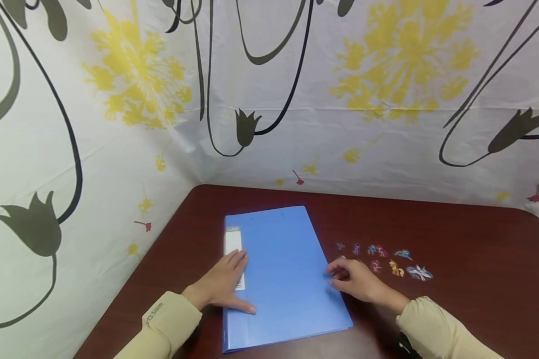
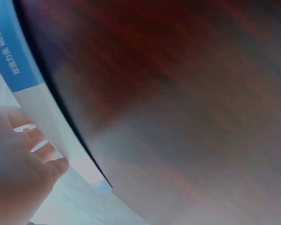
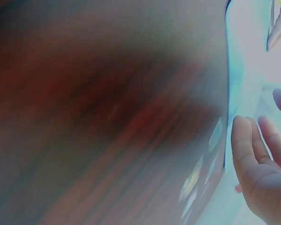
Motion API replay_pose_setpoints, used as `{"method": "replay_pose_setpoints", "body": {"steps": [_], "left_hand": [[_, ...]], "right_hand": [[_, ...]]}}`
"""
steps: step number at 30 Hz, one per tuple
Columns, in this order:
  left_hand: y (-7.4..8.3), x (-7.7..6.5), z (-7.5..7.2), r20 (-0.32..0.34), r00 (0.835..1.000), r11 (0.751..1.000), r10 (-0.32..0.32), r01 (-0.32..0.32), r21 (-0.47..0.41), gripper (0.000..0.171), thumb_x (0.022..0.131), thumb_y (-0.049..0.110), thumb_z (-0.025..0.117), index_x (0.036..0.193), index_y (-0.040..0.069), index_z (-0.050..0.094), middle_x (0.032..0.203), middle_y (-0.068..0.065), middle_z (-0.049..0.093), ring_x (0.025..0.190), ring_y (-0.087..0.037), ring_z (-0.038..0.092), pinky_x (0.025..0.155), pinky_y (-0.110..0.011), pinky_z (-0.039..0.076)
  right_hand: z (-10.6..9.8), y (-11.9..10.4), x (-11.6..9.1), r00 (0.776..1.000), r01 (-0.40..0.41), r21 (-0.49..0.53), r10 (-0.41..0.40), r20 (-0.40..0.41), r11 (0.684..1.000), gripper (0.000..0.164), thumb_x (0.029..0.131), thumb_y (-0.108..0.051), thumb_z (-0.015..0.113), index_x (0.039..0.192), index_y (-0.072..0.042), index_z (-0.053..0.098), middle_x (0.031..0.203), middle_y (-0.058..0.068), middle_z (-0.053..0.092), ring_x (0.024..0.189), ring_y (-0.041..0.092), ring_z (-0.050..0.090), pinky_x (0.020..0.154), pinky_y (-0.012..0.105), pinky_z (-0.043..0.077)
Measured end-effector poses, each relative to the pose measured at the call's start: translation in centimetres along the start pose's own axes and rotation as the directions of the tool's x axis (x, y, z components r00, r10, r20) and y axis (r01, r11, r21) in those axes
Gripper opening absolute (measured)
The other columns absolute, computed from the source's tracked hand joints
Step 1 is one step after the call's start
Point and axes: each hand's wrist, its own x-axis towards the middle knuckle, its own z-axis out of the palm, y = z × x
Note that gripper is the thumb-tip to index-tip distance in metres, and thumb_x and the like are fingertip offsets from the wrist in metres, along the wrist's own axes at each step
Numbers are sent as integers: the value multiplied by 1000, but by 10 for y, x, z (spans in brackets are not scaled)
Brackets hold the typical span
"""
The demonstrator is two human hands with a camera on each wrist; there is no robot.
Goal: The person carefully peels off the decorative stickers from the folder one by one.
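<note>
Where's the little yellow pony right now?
In the head view, the yellow pony lies on the table, right of the folder and the right hand, between a pink figure and a blue-and-white figure.

White floral cloth (image 1: pixel 319 134) borders a reddish-brown table (image 1: pixel 489 264).

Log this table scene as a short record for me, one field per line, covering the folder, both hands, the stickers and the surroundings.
Folder: blue file folder, lying closed
Label: white spine label, partly covered
Left hand: rests on the folder at its spine side
Right hand: at the folder's right edge, contact unclear
Stickers: cartoon pony stickers, right of the folder, some partly hidden
Table: dark reddish-brown tabletop
Backdrop: white floral sheet
</note>
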Motion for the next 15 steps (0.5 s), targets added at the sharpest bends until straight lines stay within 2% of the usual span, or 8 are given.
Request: {"method": "replay_pose_setpoints", "body": {"steps": [7, 11, 15], "left_hand": [[-1, 1, -4, 0, 1000, 1000, -18, 18, -3, 114, 58, 76, 56, 136, -2, 29, 142, -16, 24, 130, -29, 20, 102, -42, 22], [-2, 3, -6, -30, 999, 1000, -17, 17, 7, 108, 59, 73, 59, 134, -1, 35, 139, -15, 31, 127, -28, 26, 101, -43, 26], [-4, 2, -6, -48, 998, 999, -33, 32, -16, 104, 60, 72, 59, 133, 1, 38, 138, -15, 32, 126, -29, 28, 100, -44, 26]], "right_hand": [[15, -8, 8, 1000, 0, -13, 0, 12, 1000, 28, 76, -6, 67, 100, 6, 57, 98, 16, 59, 85, 30, 57, 67, 28, 50], [19, -11, 8, 1000, 20, -71, -20, 2, 997, 33, 75, -8, 69, 102, 6, 57, 101, 16, 59, 89, 31, 56, 70, 32, 50], [21, -14, 5, 999, 47, -136, -45, 21, 990, 42, 75, -15, 70, 108, 6, 56, 109, 18, 56, 100, 33, 53, 78, 38, 47]]}}
